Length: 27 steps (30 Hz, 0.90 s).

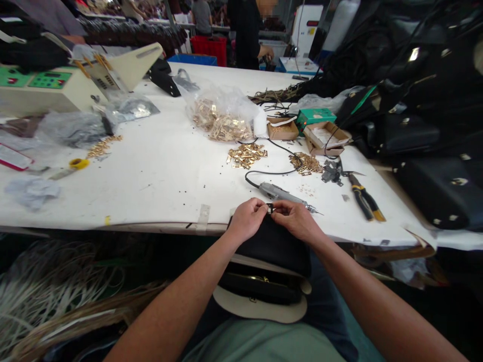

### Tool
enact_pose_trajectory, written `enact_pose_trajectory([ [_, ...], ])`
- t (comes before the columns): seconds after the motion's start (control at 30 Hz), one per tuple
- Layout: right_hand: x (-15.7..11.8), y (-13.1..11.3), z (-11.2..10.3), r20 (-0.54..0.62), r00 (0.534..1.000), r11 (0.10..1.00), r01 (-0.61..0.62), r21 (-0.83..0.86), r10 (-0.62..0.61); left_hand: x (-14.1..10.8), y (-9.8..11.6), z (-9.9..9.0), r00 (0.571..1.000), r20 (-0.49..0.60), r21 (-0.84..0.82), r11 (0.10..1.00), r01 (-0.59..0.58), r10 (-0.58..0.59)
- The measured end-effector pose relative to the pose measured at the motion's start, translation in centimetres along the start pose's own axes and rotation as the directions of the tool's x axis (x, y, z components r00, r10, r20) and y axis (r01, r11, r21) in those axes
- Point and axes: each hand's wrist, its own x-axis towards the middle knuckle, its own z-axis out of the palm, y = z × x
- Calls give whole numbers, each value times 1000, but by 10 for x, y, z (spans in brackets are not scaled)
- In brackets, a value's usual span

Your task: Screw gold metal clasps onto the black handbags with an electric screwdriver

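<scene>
A black handbag [272,246] rests on my lap against the table edge, its cream-lined flap [260,305] folded open toward me and a gold zipper [254,278] showing inside. At the bag's far end, my left hand [249,217] and my right hand [296,218] meet with bent, pinching fingers. Between their fingertips is a small dark rectangular plate [269,207] with a lighter middle. Whether it is fixed to the bag is hidden by the fingers. Just beyond my right hand lies a grey electric screwdriver [279,192], its bit pointing right.
Gold fittings lie in piles [247,156] beyond the screwdriver, near a plastic bag of fittings [222,118]. Black-and-yellow pliers [365,198] are on the right. Black bags [437,191] crowd the right side; a machine [49,90] stands at left. A person [247,35] is across the table.
</scene>
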Motion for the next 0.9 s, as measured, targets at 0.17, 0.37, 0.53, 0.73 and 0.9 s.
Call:
enact_pose_trajectory([
  [0.17, -1, 3, 3, -32, 999, 999, -16, 43, 18, -1, 1, -6, 994, 100, 6, 999, -46, 45],
  [0.37, -1, 3, 5, -76, 997, 999, 21, -27, -23, -1, -1, -6, 991, 129, -40, 999, -37, 42],
  [0.53, -1, 2, 5, -83, 996, 999, 22, -32, -24, 0, 0, -3, 995, 102, -46, 999, -13, 17],
  [0.73, 1, 0, 5, -100, 995, 996, 19, -89, -28, 1, -1, 0, 996, 87, -35, 999, 0, 3],
  [0.9, 2, 2, 8, -121, 991, 989, 39, -139, -57, 1, -3, 2, 998, 66, -9, 1000, 3, -2],
])
